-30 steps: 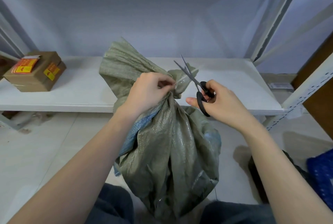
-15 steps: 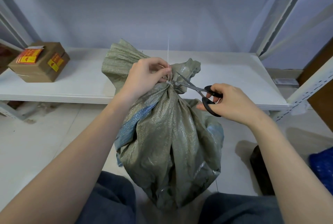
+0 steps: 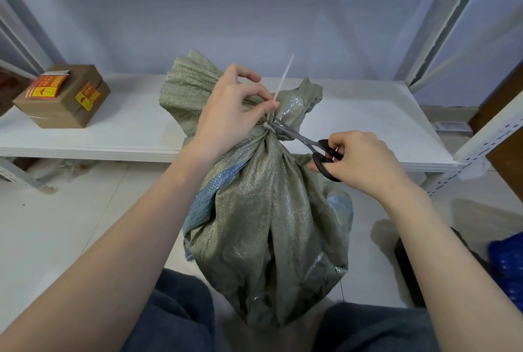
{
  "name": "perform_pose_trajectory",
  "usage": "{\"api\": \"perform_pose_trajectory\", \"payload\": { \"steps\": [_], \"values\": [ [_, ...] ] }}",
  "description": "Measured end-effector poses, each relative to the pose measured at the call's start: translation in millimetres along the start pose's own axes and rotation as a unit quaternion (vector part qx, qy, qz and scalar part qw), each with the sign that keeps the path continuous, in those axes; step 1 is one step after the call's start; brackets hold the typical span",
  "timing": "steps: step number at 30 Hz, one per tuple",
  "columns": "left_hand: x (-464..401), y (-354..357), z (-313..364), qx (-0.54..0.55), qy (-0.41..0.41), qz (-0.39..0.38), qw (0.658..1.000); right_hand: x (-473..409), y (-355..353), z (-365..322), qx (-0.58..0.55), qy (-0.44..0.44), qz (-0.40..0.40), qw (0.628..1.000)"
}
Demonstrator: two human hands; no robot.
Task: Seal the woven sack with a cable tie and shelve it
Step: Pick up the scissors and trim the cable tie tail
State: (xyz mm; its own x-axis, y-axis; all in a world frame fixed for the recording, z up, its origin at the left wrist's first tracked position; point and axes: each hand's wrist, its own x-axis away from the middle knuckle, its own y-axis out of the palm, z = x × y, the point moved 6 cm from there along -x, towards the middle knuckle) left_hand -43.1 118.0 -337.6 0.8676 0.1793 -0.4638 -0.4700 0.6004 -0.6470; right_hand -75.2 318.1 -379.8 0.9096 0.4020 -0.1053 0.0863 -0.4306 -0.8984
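Storeroom with metal racking.
White shelf (image 3: pixel 113 136) on perforated steel uprights (image 3: pixel 478 150), a taped, labelled carton (image 3: pixel 60 97) far left, tiled floor (image 3: pixel 56 224).

Soft, even daylight with a cool bluish cast fills the scene, fairly bright. Glare glints off the plastic lining at the woven sack's (image 3: pixel 266 210) neck. A faint shadow lies on the floor (image 3: pixel 70 224) at right. Wide-angle distortion bows the shelf (image 3: pixel 127 136) uprights; edges soften slightly.
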Motion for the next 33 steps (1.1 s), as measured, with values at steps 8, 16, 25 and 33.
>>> {"api": "perform_pose_trajectory", "payload": {
  "steps": [8,16,25,33],
  "values": [
    [-0.7,-1.2,6.3,-0.037,0.033,0.016,0.999,-2.5,0.6,-2.2,0.023,-0.012,0.012,1.000],
    [-1.4,2.7,11.6,-0.046,0.051,0.014,0.998,-5.1,1.8,-14.1,0.031,-0.014,0.022,0.999],
    [-1.3,2.7,10.6,-0.048,0.045,0.013,0.998,-5.2,0.6,-22.3,0.046,-0.017,0.022,0.999],
    [-0.9,4.5,10.5,-0.050,0.043,0.013,0.998,-4.8,1.1,-25.7,0.052,-0.026,0.016,0.998]
  ]
}}
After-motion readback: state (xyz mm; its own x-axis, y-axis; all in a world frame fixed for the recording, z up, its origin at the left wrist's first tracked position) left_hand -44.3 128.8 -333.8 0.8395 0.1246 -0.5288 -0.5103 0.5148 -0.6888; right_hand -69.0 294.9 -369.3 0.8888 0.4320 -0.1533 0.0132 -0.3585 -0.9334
